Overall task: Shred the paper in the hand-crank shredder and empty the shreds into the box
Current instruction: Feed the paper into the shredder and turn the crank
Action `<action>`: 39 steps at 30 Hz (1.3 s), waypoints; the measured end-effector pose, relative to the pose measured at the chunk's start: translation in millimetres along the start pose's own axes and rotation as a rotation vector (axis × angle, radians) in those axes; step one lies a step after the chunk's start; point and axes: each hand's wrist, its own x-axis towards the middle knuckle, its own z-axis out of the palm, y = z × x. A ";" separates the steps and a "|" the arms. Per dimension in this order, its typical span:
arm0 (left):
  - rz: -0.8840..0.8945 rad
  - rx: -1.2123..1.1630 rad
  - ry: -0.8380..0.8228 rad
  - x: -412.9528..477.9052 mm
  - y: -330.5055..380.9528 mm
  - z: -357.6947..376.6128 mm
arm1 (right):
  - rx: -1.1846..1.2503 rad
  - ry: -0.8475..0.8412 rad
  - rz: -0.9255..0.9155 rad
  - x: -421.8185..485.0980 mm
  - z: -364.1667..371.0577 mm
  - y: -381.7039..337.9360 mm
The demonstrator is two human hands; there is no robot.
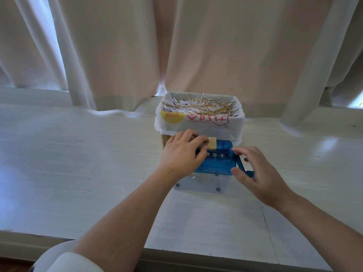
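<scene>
Our left hand [183, 152], in the middle of the frame, lay over the left part of the shredder [215, 161] and pinched a folded piece of paper [211, 143] between the fingers and the thumb, with its free end over the top slot. Our right hand [257, 173], a little lower and to the right, was wide, with spread fingers around the crank [242, 167] but not yet closed on it; the fingertips seemed to touch the blue arm, though we could not tell this for sure.

To do this step well, we judged that the paper should go in straight and flat, because a thick fold could block the cutters. The left hand should press the body down lightly, since the shredder looked light and could slide on the smooth table [78, 163]. The right hand should first close on the crank's knob and then turn slowly and evenly.

The shredder had a translucent blue plastic top, hard and glossy, with small white icons, and under it a clear bin [200, 185] with round dark feet. The paper was tan, with small print. Just behind the shredder, toward the upper middle of the frame, stood the box [165, 143], lined with a thin white plastic bag [200, 124] with red and yellow print. In it lay curly shreds [202, 107], white and tan. The table was pale, with a faint wood grain. Soft beige curtains [196, 46] hung behind in long folds.
</scene>
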 end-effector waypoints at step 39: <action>0.014 -0.018 -0.007 -0.5 -0.1 -0.6 | 0.028 0.010 0.186 43.6 -19.8 -6.7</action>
